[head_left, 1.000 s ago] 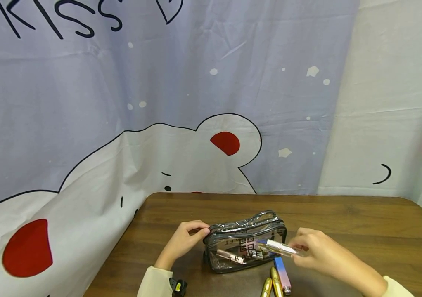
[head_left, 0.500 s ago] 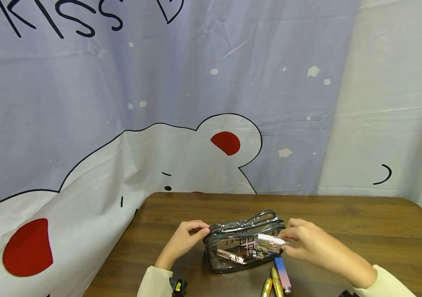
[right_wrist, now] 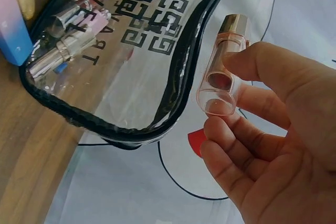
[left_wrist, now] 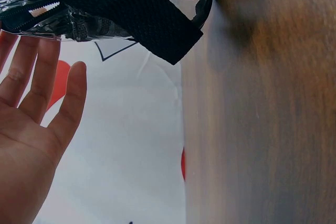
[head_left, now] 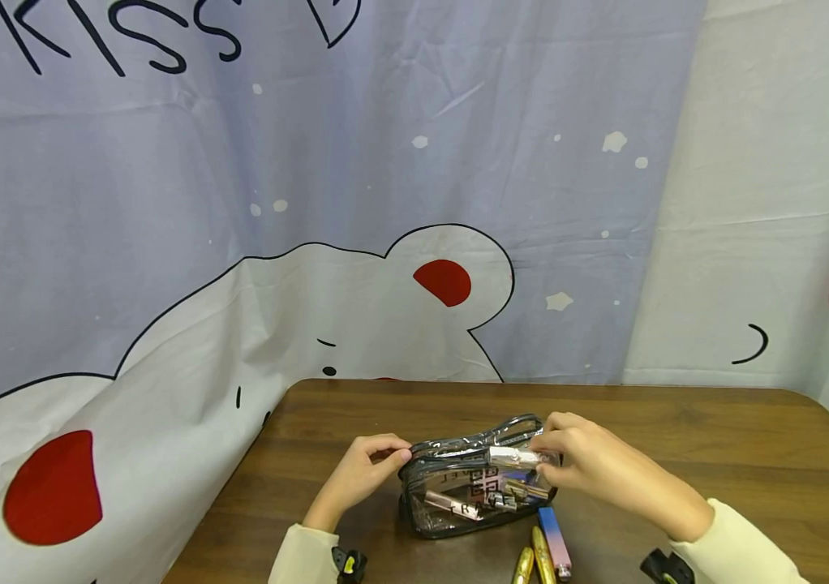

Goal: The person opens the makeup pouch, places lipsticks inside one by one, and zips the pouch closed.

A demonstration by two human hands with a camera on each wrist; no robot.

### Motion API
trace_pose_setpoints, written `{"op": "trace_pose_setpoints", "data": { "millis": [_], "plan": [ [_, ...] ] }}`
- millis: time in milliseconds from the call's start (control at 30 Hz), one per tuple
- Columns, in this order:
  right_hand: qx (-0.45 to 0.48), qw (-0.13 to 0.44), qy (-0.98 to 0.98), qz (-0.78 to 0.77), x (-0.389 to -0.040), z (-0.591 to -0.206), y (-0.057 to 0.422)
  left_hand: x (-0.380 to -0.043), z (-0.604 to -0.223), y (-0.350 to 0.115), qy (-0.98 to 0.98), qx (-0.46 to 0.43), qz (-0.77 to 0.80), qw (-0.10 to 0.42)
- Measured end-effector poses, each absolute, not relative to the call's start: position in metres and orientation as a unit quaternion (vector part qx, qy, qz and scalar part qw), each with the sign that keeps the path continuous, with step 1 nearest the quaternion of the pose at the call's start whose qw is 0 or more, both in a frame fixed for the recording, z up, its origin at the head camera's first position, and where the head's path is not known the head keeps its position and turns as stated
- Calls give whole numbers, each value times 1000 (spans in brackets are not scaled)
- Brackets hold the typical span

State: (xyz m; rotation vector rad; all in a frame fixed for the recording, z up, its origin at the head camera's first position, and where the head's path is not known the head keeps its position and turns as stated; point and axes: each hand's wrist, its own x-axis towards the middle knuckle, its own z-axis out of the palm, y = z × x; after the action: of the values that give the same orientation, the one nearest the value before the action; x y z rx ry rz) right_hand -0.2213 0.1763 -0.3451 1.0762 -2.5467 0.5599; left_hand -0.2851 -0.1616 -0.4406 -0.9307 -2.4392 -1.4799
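A clear pouch (head_left: 451, 523) with black trim stands on the table, lipstick-like tubes (right_wrist: 65, 51) showing through its printed side. My left hand (head_left: 363, 474) pinches its left end between thumb and fingers. In the left wrist view the other fingers of that hand (left_wrist: 37, 98) are extended near the black zipper (left_wrist: 31, 17) and fabric tab (left_wrist: 126, 17). My right hand (head_left: 590, 458) grips a lipstick (head_left: 509, 457) in a clear case, which overlaps the pouch's upper right in the head view. From the right wrist, this lipstick (right_wrist: 223, 66) has a gold end and sits beside the pouch's rim.
A blue-and-pink tube (head_left: 555, 542) and two gold tubes (head_left: 543, 556) lie on the wooden table (head_left: 714, 454) in front of the pouch. A printed curtain (head_left: 568, 203) hangs behind the table's far edge.
My right hand has carried the lipstick left and up, from the pouch's right front to its upper right edge. My left hand stays in place on the pouch.
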Motion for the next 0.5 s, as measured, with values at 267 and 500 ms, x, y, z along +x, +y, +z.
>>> {"op": "trace_pose_setpoints", "data": {
  "millis": [267,500],
  "plan": [
    [380,139,-894,194,-226,-338,166,-282,-438,-161,-806,-313,-498,68],
    [375,123,-900,187,-231,-335,156,-284,-439,-161,-809,-317,-490,73]
  ]
}}
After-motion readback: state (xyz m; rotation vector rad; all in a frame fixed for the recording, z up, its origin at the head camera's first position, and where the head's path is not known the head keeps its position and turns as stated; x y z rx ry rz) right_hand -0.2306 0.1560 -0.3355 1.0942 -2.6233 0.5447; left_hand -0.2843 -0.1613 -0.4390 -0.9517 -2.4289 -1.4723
